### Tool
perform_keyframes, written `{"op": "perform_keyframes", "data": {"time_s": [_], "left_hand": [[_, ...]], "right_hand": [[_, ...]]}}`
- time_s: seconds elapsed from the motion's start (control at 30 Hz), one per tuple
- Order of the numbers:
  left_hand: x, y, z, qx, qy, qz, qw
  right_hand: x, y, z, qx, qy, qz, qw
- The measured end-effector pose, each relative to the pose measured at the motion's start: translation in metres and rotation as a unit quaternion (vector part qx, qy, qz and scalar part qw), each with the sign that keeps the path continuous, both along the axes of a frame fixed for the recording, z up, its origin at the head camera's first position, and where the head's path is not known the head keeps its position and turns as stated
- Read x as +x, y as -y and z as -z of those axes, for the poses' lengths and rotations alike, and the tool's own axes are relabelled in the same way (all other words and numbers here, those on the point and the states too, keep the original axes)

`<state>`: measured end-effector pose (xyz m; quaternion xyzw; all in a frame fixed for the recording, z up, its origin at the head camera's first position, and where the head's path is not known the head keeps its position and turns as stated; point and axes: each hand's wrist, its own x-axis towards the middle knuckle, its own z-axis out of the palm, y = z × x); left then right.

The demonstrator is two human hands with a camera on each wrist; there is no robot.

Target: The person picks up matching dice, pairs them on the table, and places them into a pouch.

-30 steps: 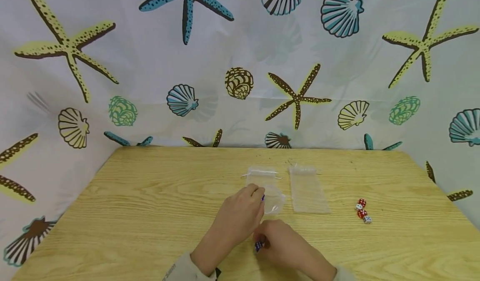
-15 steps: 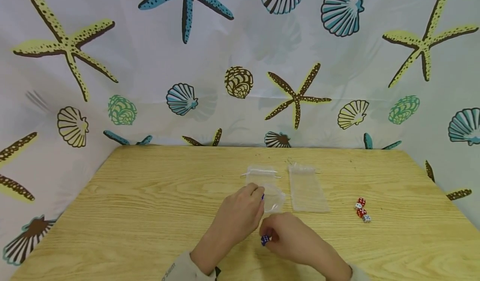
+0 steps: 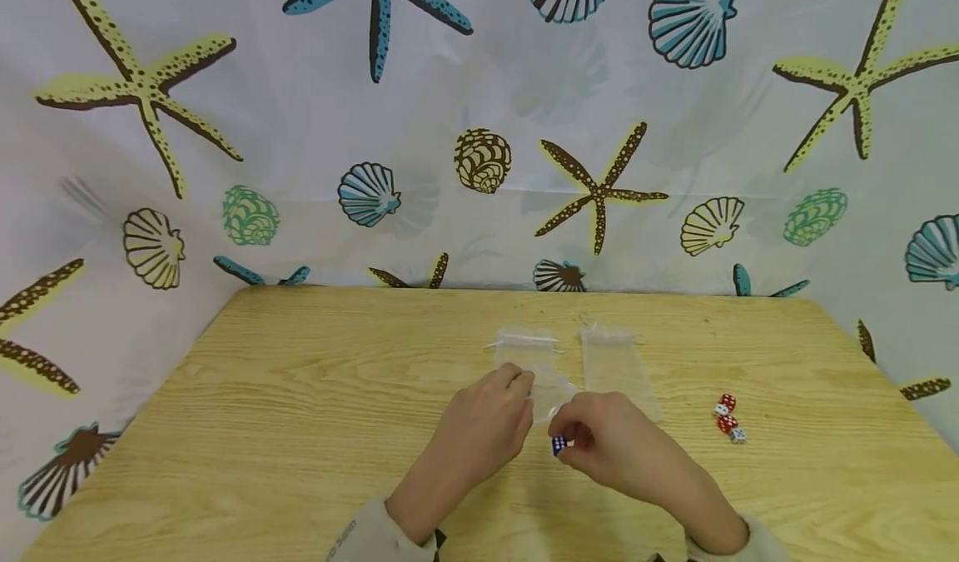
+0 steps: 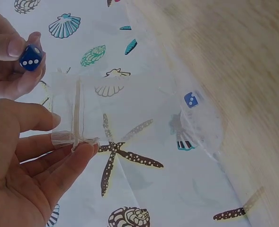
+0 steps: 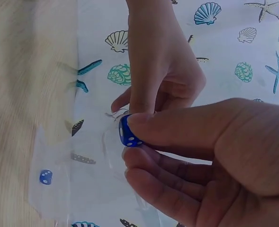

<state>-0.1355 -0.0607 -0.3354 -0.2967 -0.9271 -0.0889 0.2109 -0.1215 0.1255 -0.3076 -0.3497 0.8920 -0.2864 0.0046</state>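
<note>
My left hand (image 3: 517,391) pinches the mouth of a sheer white drawstring pouch (image 3: 545,383) and holds it up off the wooden table (image 3: 300,395). One blue die (image 4: 191,100) lies inside the pouch. Between thumb and fingers, my right hand (image 3: 568,439) pinches a second blue die (image 3: 559,445) just beside the pouch's mouth. The left wrist view has that die (image 4: 31,57) above the gathered pouch mouth (image 4: 75,137). In the right wrist view the held die (image 5: 126,132) is close to the left hand (image 5: 158,71), with the bagged die (image 5: 45,177) lower left.
A second flat sheer pouch (image 3: 616,370) lies to the right of the first. Several red and white dice (image 3: 727,419) sit in a cluster further right. A sea-shell and starfish curtain (image 3: 479,129) walls in the table at the back and both sides.
My right hand has carried the blue die up and to the right, from near the table's front edge to the pouch's mouth. The left hand has kept its hold on the pouch.
</note>
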Motion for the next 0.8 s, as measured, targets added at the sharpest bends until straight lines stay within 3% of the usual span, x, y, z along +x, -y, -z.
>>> {"op": "perform_keyframes", "data": {"time_s": [0.37, 0.63, 0.8], "left_hand": [[0.001, -0.001, -0.002, -0.003, 0.009, -0.002, 1.0], [0.002, 0.0, -0.002, -0.016, 0.01, -0.001, 0.9998], [0.002, 0.0, -0.002, -0.016, 0.006, -0.001, 0.9998]], "right_hand": [[-0.011, 0.001, -0.01, -0.003, -0.021, 0.045, 0.999], [-0.014, 0.009, -0.004, -0.039, -0.068, 0.087, 0.993], [-0.015, 0.015, 0.001, -0.034, -0.093, 0.119, 0.988]]}}
